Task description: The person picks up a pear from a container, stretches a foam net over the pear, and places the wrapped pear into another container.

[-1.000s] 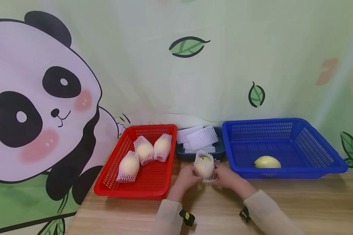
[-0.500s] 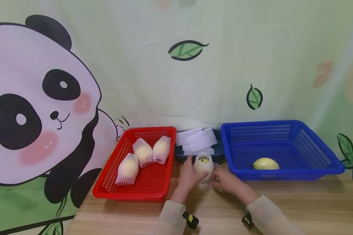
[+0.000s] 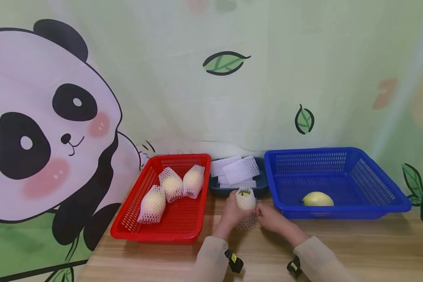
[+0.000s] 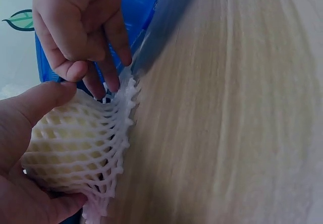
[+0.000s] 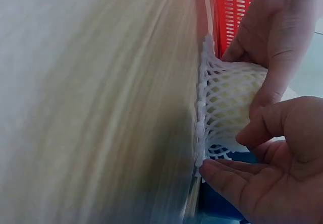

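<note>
A pale yellow pear [image 3: 246,202] stands upright inside a white foam net [image 3: 247,222], its greenish top showing through the upper opening. From the left side my left hand [image 3: 234,210] grips the netted pear, thumb and fingers spread round it in the left wrist view. The net's loose lower end flares out below the fruit. On the other side, my right hand [image 3: 270,217] holds the edge of this net [image 5: 202,103] between thumb and fingers. Its fingertips [image 5: 214,171] lie right at the net's corner.
A red basket [image 3: 155,237] at left holds three netted pears [image 3: 152,204]. Behind the hands, a dark blue tray [image 3: 218,192] contains flat foam nets [image 3: 241,170]. One bare pear [image 3: 318,199] lies in the blue basket [image 3: 338,209] at right.
The left hand has shifted up and round the pear, with its thumb now across the front. The net's lower end hangs further below the fruit. The right hand stays at the net's right side.
</note>
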`<state>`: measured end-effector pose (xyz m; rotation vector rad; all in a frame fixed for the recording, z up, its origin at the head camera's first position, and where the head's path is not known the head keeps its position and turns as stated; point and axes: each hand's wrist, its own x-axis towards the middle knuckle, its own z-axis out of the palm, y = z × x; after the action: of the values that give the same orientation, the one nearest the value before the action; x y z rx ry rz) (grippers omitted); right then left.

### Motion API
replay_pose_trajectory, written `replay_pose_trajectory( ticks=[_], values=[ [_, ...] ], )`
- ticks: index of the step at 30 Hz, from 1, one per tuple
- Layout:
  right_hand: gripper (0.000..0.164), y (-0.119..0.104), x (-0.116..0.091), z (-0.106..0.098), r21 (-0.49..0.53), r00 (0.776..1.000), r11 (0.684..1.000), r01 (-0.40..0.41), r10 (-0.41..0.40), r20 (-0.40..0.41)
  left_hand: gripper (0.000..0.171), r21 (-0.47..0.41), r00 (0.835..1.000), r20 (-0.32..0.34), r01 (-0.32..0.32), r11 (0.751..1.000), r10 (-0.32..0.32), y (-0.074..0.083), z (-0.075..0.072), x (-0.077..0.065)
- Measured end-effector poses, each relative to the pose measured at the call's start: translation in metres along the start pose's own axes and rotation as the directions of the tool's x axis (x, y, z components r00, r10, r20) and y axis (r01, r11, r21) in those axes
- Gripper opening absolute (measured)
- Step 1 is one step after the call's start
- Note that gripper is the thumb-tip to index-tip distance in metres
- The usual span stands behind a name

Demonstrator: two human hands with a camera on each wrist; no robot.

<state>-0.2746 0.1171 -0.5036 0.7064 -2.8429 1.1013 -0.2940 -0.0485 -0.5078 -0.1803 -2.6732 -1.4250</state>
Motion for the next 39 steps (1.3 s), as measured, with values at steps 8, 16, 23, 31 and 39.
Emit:
replay_pose_trajectory(
  ticks=[8, 16, 23, 31, 39],
  values=[
    [0.008, -0.003, -0.004, -0.006, 0.04, 0.996, 0.995, -0.087, 0.088, -0.015, 0.079, -0.021, 0.999, -0.042, -0.001, 1.0, 0.0, 0.002, -0.004, -0.002],
    [0.005, -0.004, -0.013, -0.007, 0.031, 0.993, 0.993, -0.114, 0.114, -0.004, 0.086, -0.061, 0.996, -0.001, 0.083, 0.995, -0.084, 0.012, -0.015, -0.007],
    [0.007, -0.003, -0.024, -0.006, 0.027, 0.992, 0.992, -0.123, 0.123, 0.011, 0.088, -0.048, 0.997, -0.01, 0.081, 0.996, -0.082, 0.025, -0.022, -0.012],
    [0.01, -0.008, -0.038, -0.008, 0.008, 0.995, 0.995, -0.099, 0.099, -0.003, 0.091, -0.04, 0.997, 0.011, 0.075, 0.996, -0.075, 0.054, -0.046, -0.016],
    [0.008, -0.022, -0.048, -0.015, -0.046, 0.997, 0.996, 0.079, -0.08, -0.009, 0.095, 0.049, 0.999, 0.011, 0.039, 0.998, -0.04, 0.088, -0.088, -0.022]
  ],
)
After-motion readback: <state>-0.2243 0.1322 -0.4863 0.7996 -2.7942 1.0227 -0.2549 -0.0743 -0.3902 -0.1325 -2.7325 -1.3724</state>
